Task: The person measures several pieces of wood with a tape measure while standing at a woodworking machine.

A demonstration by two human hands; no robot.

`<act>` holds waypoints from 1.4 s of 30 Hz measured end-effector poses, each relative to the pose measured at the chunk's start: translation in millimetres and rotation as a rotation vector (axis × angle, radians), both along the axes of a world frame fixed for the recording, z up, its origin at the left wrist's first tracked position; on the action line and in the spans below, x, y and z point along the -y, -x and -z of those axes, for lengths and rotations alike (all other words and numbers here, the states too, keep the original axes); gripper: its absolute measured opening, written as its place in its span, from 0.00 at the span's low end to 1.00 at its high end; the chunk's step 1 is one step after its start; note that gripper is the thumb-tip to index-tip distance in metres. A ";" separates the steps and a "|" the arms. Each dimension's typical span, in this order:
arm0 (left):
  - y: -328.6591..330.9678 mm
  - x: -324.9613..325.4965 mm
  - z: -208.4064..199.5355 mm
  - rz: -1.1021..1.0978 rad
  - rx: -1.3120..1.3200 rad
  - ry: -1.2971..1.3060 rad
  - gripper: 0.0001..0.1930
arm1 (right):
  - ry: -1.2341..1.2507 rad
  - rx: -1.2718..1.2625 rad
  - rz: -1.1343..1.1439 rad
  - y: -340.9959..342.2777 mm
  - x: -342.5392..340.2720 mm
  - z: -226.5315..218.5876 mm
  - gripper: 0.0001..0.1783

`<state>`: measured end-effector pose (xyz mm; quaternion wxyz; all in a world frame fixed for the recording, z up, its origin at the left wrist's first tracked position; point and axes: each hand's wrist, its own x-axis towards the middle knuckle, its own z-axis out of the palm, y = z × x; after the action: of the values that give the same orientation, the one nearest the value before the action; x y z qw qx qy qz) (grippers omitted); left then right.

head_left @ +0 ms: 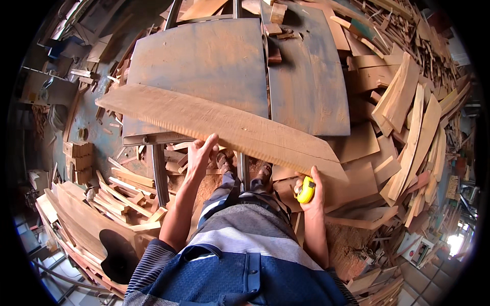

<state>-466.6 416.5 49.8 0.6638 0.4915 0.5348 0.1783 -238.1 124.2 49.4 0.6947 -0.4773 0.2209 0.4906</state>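
A long wooden board (224,125) with slanted ends lies across the metal saw table (199,61), its near edge sticking out toward me. My left hand (202,153) grips that near edge left of the middle, thumb on top and the other fingers hidden below. Close to the board's right end, my right hand (312,191) is closed around a yellow tape measure (305,190). The right thumb also rests against the board's edge. A thin dark line runs lengthwise in the board's right part.
A second metal panel (306,76) stands right of a slot, with small offcuts (275,53) by it. Boards and scraps (408,117) heap up at the right. Stacked planks (76,219) and strips (127,194) lie at the lower left; sawdust (347,250) covers floor at the lower right.
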 end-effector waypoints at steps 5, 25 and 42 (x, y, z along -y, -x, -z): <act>28.1 19.5 36.4 -0.010 0.038 0.138 0.25 | -0.110 -0.136 0.000 16.2 31.5 26.6 0.10; -14.5 29.0 104.7 0.015 0.178 0.580 0.17 | -0.029 -0.063 0.005 -43.6 -29.8 107.4 0.13; -123.7 65.6 94.8 -0.074 0.254 0.480 0.27 | 0.258 0.260 0.080 -147.6 -29.5 132.4 0.15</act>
<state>-342.8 350.9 -45.1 0.8160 0.2742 0.4918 0.1308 -90.5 153.7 -83.0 0.6693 -0.6128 0.2092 0.3643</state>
